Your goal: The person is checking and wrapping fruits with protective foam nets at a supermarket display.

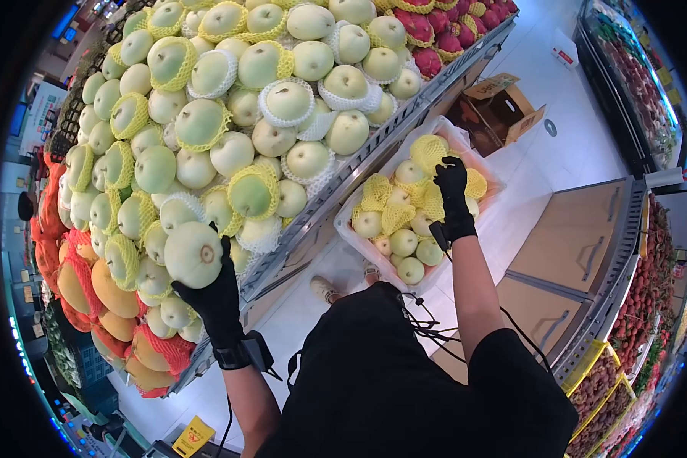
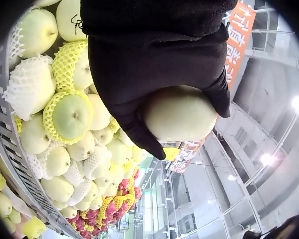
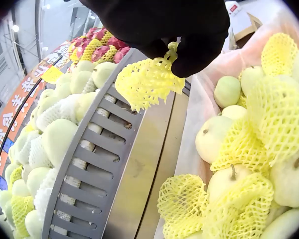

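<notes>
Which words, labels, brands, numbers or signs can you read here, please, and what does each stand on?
I can quote none with certainty.
Orange banner: large Chinese characters, too tilted and blurred.
Cardboard box flap: lettering, too blurred.
Yellow sign: symbol and print, too small.
White box: red label, too small.
Poster: too small.

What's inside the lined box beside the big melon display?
Pale green melons show in the box, some partly covered by yellow foam nets. Anything beneath the top layer is hidden, and the right hand blocks part of the head view.
</notes>
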{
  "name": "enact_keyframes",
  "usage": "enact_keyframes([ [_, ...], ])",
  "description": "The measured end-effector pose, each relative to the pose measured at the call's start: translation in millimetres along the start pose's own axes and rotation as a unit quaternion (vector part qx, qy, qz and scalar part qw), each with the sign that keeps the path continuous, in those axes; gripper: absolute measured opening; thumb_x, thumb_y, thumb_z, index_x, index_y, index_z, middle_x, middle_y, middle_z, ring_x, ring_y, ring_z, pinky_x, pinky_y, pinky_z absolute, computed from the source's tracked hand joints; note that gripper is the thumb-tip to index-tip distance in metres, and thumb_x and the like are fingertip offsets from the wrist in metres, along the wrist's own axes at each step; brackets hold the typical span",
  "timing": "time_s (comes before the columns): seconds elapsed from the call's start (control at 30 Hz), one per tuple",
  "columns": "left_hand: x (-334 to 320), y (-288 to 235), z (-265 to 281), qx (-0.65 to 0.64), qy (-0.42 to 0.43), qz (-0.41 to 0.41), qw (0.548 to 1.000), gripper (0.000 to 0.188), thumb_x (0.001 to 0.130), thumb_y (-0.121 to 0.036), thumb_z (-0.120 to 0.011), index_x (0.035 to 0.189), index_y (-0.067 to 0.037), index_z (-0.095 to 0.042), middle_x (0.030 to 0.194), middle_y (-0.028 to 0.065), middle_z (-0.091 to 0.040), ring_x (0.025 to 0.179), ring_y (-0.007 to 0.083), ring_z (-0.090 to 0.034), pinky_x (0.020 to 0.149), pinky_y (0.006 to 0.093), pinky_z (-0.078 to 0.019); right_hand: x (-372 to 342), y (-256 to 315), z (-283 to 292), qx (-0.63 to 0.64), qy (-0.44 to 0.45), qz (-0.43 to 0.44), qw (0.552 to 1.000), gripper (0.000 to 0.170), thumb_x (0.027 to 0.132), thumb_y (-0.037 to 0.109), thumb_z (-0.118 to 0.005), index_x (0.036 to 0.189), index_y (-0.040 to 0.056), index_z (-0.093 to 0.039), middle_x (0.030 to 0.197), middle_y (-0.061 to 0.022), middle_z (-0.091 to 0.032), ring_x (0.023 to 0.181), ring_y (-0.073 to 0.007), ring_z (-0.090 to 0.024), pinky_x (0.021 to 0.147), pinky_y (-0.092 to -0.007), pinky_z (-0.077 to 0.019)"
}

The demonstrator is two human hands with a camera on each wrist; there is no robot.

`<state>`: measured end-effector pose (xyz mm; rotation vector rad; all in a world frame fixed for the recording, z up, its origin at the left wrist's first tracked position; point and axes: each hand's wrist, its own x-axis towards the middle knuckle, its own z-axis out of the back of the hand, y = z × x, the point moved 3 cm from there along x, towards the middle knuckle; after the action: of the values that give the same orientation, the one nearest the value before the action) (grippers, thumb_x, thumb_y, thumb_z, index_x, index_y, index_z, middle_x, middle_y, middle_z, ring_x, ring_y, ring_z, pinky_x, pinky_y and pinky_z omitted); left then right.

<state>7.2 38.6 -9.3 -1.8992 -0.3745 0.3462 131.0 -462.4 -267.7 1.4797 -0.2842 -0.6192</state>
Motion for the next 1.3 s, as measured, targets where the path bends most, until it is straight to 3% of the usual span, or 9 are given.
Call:
enact_keyframes([
  [0.03,0.5,-3.5,-8.2,0.152,0.005,-0.012,0.988,0.073,0.088,-0.03,-0.068,0.141,0.001,-0.028,0.134,0.017,-0.05,0.126,0.0256,-0.049,0.11,0.0397,-0.0344,-6.5,8.9,-0.4,0.011,0.017,0.039,0.999,0.026,0.081,0.006,-0.062,0.107,0.0057,-0.064,0.076,-0.0077,-0.062,0.054,-0.0146,-0.057,0.051,-0.0265,-0.0487],
  [0.1,-0.8,4.4,-2.4,-0.281,0.095,0.092,0.951,0.091,0.08,-0.04,-0.074,0.144,0.001,-0.024,0.143,0.0195,-0.04,0.134,0.0279,-0.041,0.114,0.0418,-0.0316,-16.5,30.7,-5.5,-0.051,0.051,0.078,0.994,0.028,0.08,0.004,-0.061,0.107,0.0068,-0.064,0.074,-0.0047,-0.06,0.054,-0.0132,-0.054,0.05,-0.026,-0.046],
  [0.13,0.7,10.0,4.7,-0.21,0.106,0.096,0.967,0.1,0.078,-0.051,-0.071,0.147,0.0,-0.019,0.152,0.0167,-0.025,0.141,0.0276,-0.028,0.118,0.0404,-0.0246,-22.7,40.7,-7.9,-0.084,0.069,0.097,0.989,0.029,0.08,0.003,-0.06,0.108,0.0073,-0.065,0.072,-0.0032,-0.06,0.054,-0.0125,-0.053,0.05,-0.0258,-0.0447],
  [0.2,-2.9,11.6,4.0,-0.343,0.138,0.139,0.919,0.097,0.079,-0.046,-0.073,0.146,0.002,-0.02,0.148,0.0215,-0.03,0.138,0.034,-0.032,0.117,0.0452,-0.0271,-36.6,65.8,-17.6,-0.094,0.111,0.108,0.983,0.029,0.082,0.001,-0.058,0.108,0.0075,-0.067,0.076,-0.0033,-0.062,0.058,-0.0112,-0.054,0.053,-0.0256,-0.0455],
  [0.47,3.1,-4.7,-1.0,-0.045,0.227,0.046,0.972,0.088,0.076,-0.031,-0.078,0.144,0.0,-0.03,0.141,0.0196,-0.043,0.131,0.0363,-0.044,0.113,0.0465,-0.0345,-96.5,163.9,-93.7,-0.147,0.152,0.315,0.925,0.025,0.082,0.003,-0.065,0.107,0.0049,-0.066,0.088,-0.0068,-0.068,0.071,-0.0155,-0.06,0.07,-0.0277,-0.049],
  [0.5,7.6,2.9,8.0,-0.014,0.221,0.028,0.975,0.081,0.077,-0.026,-0.077,0.14,0.001,-0.035,0.134,0.0184,-0.051,0.124,0.0334,-0.052,0.109,0.0443,-0.0398,-113.3,184.2,-103.9,-0.172,0.175,0.267,0.932,0.025,0.082,0.005,-0.067,0.107,0.0054,-0.067,0.094,-0.008,-0.069,0.079,-0.0183,-0.062,0.076,-0.0299,-0.0497],
  [0.6,1.8,-6.1,5.2,0.029,0.214,0.023,0.976,0.058,0.073,0.004,-0.064,0.129,0.0,-0.049,0.122,0.0123,-0.061,0.111,0.0202,-0.061,0.092,0.0343,-0.0509,-163.1,226.1,-141.5,-0.166,0.183,0.356,0.901,0.03,0.076,-0.003,-0.061,0.104,0.0069,-0.067,0.098,-0.0127,-0.064,0.09,-0.0276,-0.062,0.081,-0.0349,-0.0491],
  [0.67,1.9,-8.4,9.3,0.01,0.209,0.044,0.977,0.064,0.07,0.002,-0.069,0.13,-0.002,-0.048,0.121,0.011,-0.061,0.11,0.0197,-0.061,0.09,0.0344,-0.0523,-194.9,242.5,-167.9,-0.182,0.171,0.434,0.866,0.032,0.075,-0.005,-0.055,0.102,0.0069,-0.068,0.097,-0.0158,-0.063,0.091,-0.0331,-0.061,0.081,-0.0377,-0.0492],
  [1.3,-11.7,-52.5,142.3,-0.037,0.176,0.016,0.984,0.061,0.073,-0.003,-0.073,0.129,-0.003,-0.05,0.118,0.0077,-0.062,0.106,0.0177,-0.061,0.09,0.033,-0.0513,-391.5,264.1,-296.9,-0.201,0.285,0.502,0.791,0.034,0.089,0.007,-0.057,0.122,0.0107,-0.062,0.119,-0.0193,-0.06,0.11,-0.0365,-0.055,0.096,-0.0432,-0.0437],
])
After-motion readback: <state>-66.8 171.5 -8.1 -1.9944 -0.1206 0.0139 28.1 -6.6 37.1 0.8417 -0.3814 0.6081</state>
